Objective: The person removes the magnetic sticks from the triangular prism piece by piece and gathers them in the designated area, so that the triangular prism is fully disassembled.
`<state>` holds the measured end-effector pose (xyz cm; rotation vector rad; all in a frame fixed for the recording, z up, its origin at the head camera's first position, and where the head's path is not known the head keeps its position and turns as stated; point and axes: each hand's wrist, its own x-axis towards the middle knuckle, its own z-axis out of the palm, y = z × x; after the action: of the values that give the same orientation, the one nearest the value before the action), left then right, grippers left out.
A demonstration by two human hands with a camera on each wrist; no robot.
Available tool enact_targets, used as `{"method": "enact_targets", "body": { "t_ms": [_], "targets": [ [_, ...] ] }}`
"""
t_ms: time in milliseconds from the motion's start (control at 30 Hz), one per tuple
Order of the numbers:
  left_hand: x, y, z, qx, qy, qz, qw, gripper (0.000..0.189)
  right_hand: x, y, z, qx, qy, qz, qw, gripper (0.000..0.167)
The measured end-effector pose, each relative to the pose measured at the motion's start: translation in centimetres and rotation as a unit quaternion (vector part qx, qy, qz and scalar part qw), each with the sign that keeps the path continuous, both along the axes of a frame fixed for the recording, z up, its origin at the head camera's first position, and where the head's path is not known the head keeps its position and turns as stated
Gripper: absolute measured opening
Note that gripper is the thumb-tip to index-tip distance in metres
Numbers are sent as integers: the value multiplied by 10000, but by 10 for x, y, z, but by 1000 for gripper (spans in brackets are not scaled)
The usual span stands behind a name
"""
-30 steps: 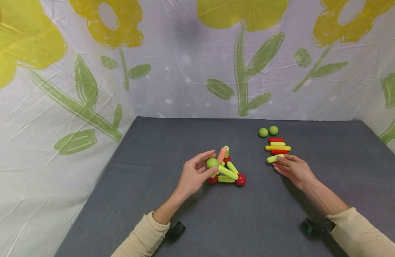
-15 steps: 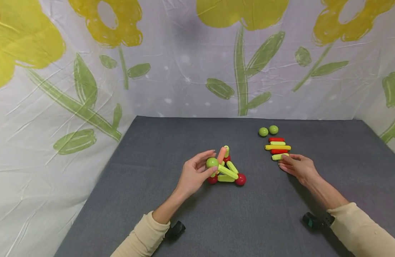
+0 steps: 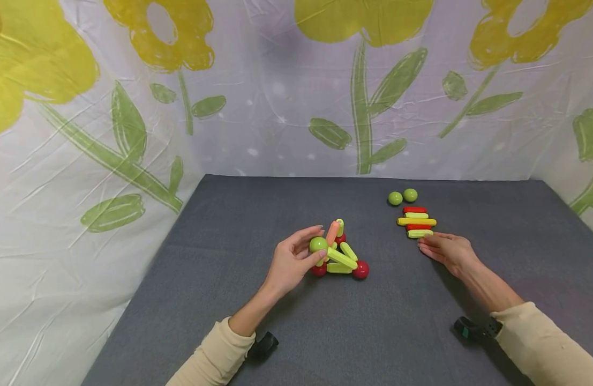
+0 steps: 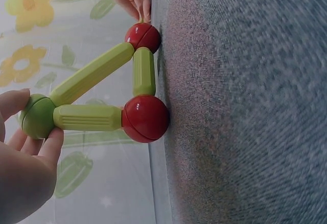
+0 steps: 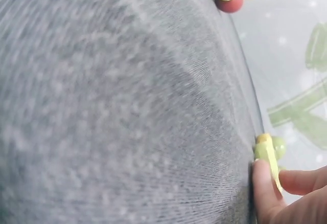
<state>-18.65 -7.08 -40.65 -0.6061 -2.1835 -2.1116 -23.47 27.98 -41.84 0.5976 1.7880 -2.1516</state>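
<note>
Of the two hands on my feed, the left hand (image 3: 289, 261) has its thumb and fingertips closed round a green ball (image 3: 318, 245), the top corner of a small frame (image 3: 342, 258) whose red balls (image 3: 361, 269) rest on the dark table (image 3: 368, 332). I read this as a steadying grip. A salmon rod (image 3: 332, 234) slants up behind the ball; I can't make out everything it joins. Well to the right, two loose green balls (image 3: 395, 198) (image 3: 410, 195) sit beyond a row of rods: red (image 3: 414, 210), pale green, yellow (image 3: 417, 221), red, then the nearest pale green rod (image 3: 418, 234). The right hand (image 3: 448, 251) has that last one by its right end, thumb and finger barely apart; I can't tell how firmly, or whether the rod bears fully on the cloth. My judgement is that the step in hand is sorting or choosing a rod for the build. The next move calls for a clean release or lift there, without nudging the red neighbour, while the left holds the frame still.
</note>
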Motion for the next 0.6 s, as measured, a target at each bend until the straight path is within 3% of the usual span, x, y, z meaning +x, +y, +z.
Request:
{"method": "enact_targets", "body": {
  "t_ms": [433, 600],
  "targets": [
    [0, 0, 2, -15, 12, -42, 10000, 50, 2, 0, 3, 102, 147, -31, 9998, 70],
    [0, -1, 2, 15, 8, -60, 10000, 50, 7, 0, 6, 367, 382, -286, 9982, 41]
  ]
}}
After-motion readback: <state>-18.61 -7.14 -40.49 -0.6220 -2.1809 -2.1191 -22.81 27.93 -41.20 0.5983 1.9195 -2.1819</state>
